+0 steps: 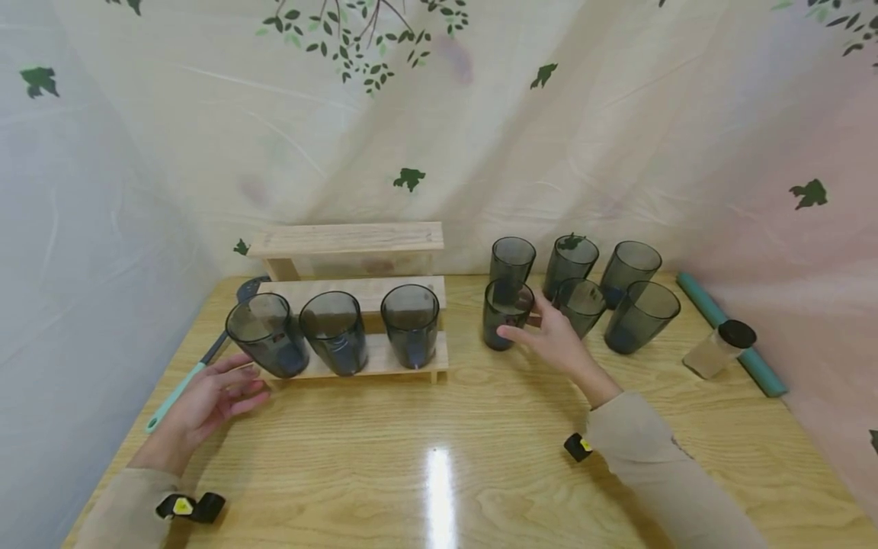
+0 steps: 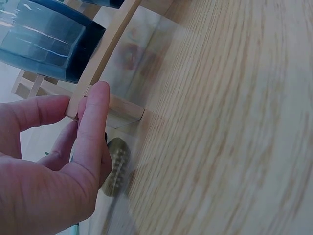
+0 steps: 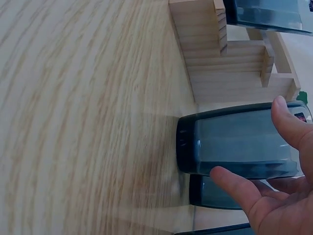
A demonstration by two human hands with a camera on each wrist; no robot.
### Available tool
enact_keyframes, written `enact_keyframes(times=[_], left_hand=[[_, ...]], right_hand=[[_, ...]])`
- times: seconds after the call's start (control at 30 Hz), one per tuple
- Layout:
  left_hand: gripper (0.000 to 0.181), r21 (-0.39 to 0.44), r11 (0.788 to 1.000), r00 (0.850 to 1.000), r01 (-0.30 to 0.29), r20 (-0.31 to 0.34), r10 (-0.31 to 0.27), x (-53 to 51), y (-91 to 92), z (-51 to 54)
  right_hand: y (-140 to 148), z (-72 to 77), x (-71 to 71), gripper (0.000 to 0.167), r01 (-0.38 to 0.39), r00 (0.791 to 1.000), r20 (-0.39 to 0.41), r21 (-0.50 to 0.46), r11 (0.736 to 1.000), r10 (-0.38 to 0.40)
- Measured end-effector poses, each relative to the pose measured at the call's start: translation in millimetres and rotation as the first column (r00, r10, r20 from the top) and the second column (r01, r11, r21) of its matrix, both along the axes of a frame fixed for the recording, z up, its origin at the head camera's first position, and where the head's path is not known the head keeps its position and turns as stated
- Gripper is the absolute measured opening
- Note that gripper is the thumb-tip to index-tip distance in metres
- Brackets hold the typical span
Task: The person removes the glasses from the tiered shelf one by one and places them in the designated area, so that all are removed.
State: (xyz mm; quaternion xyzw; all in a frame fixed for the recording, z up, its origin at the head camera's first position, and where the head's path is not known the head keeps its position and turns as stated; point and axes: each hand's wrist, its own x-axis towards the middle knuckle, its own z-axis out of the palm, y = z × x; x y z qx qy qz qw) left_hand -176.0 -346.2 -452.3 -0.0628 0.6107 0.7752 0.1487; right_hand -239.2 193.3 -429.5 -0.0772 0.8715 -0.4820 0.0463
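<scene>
Head view, right hand [image 1: 557, 345] gripping glass [image 1: 499, 309], wooden rack [image 1: 346, 239]

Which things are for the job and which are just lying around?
Probably the job:
wooden rack, pinched by the left hand
three glasses on it
six glasses beside it, one in the right hand

Probably just lying about:
black-lidded jar
teal roll
mint-handled utensil

No legible text; label [image 3: 300, 117] on glass [image 3: 234, 139] unreadable
</scene>
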Motion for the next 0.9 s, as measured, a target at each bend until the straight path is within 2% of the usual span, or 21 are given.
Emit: enact_keyframes(times=[0.3, 0.47, 0.6, 0.7, 0.83, 0.9], left_hand=[[0.022, -0.021, 1.0, 1.0, 0.006, -0.012, -0.006, -2.2, -2.4, 0.0], [0.023, -0.022, 1.0, 1.0, 0.005, -0.014, -0.005, -6.0, -3.6, 2.5], [0.026, -0.022, 1.0, 1.0, 0.01, -0.001, -0.01, -8.4, -2.5, 3.3], [0.025, -0.025, 1.0, 1.0, 0.015, -0.004, -0.016, -9.2, -2.1, 3.9], [0.02, -0.024, 1.0, 1.0, 0.013, 0.0, -0.013, -9.0, -3.3, 3.5], [0.022, -0.015, 1.0, 1.0, 0.009, 0.008, -0.009, -8.8, -4.1, 2.9]], right_hand=[[-2.3, -1.5, -1.2, 0.108, -0.012, 0.999, -0.03, 0.001, 1.0, 0.012], [-5.9, 0.6, -3.6, 0.109, -0.014, 0.994, -0.111, 0.063, 0.998, 0.021], [-10.5, 7.0, 2.5, 0.114, 0.027, 0.98, -0.2, 0.041, 0.999, -0.019], [-16.7, 19.8, 11.9, 0.111, 0.051, 0.95, -0.307, -0.023, 0.998, -0.055], [-28.9, 45.0, 24.6, 0.101, 0.035, 0.881, -0.471, -0.046, 0.998, -0.052], [-35.7, 57.0, 30.1, 0.097, 0.003, 0.851, -0.524, -0.047, 0.999, -0.028]])
